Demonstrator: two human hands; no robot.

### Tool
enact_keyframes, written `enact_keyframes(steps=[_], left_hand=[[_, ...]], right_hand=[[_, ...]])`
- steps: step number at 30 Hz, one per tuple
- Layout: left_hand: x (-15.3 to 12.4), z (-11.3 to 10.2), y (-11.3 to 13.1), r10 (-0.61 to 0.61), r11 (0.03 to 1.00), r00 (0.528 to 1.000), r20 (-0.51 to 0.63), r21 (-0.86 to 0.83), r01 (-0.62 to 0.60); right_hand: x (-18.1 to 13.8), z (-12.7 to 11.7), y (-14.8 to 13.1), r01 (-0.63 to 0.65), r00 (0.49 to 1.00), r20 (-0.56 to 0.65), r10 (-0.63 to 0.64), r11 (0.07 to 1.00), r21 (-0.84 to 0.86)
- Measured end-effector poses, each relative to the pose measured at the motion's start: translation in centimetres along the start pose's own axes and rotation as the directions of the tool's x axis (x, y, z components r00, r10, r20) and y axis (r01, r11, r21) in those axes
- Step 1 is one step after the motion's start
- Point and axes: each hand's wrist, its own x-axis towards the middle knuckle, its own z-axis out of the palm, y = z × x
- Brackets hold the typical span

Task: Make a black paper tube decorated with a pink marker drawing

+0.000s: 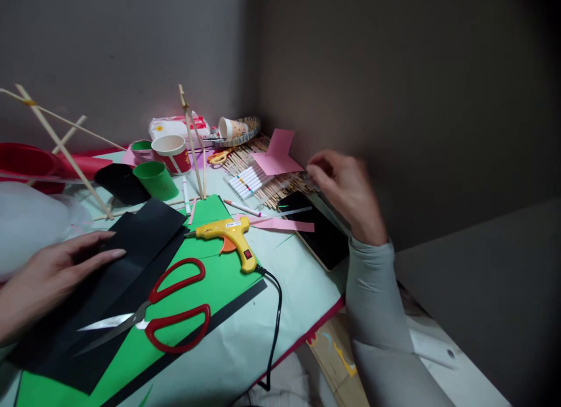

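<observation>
My left hand grips a piece of black paper, thumb on top and the other fingers partly hidden. Beneath it lies more black paper over a green sheet. Scissors with red handles rest with their blades spread on the paper. A yellow hot glue gun lies on its side just behind them. My right hand is raised at the back right, beside folded pink paper. Its fingers are closed in a pinch; anything between them is too blurred to make out.
Thin wooden sticks and white markers lie at the back. A dark tablet or phone is near the right edge. Paper cups, a green tube and stick frames stand behind. The cord hangs over the front edge.
</observation>
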Motion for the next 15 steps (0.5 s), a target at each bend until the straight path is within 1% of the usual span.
enact_keyframes(steps=[1, 2, 3, 5, 8, 10, 11, 13, 15], left_hand=[[0.0, 0.1, 0.2, 0.007, 1.000, 0.999, 0.046, 0.008, -0.007], [-0.1, 0.0, 0.4, 0.013, 1.000, 0.996, 0.088, 0.013, -0.014], [-0.1, 0.0, 0.6, 0.013, 1.000, 0.994, 0.110, 0.014, -0.014], [-0.3, -0.3, 1.3, -0.007, 1.000, 0.994, 0.105, -0.004, 0.008], [-1.0, -1.1, 3.1, -0.058, 0.992, 0.994, 0.090, -0.102, 0.067], [-1.7, -1.8, 4.6, -0.092, 0.969, 0.992, 0.081, -0.221, 0.108], [-2.1, -2.2, 5.2, -0.111, 0.953, 0.989, 0.100, -0.270, 0.134], [-2.7, -2.8, 6.2, -0.161, 0.893, 0.980, 0.114, -0.407, 0.194], [-3.3, -3.3, 6.6, -0.208, 0.810, 0.971, 0.116, -0.536, 0.237]], right_hand=[[0.0, 0.2, 0.2, 0.000, 0.992, 0.122, 0.013, 0.995, -0.101], [-0.1, 0.4, 0.3, 0.007, 0.976, 0.216, 0.036, 0.981, -0.194], [-0.1, 0.7, 0.3, 0.015, 0.958, 0.278, 0.064, 0.962, -0.273], [-0.2, 1.3, 0.1, 0.041, 0.927, 0.360, 0.105, 0.926, -0.375], [-0.1, 2.1, -0.3, 0.061, 0.906, 0.405, 0.123, 0.909, -0.412], [0.1, 2.5, -0.3, 0.067, 0.897, 0.421, 0.134, 0.901, -0.430], [0.1, 2.7, -0.2, 0.067, 0.895, 0.424, 0.138, 0.898, -0.434], [0.2, 2.9, 0.0, 0.067, 0.894, 0.426, 0.141, 0.897, -0.437], [0.3, 2.9, 0.2, 0.067, 0.895, 0.424, 0.139, 0.897, -0.437]])
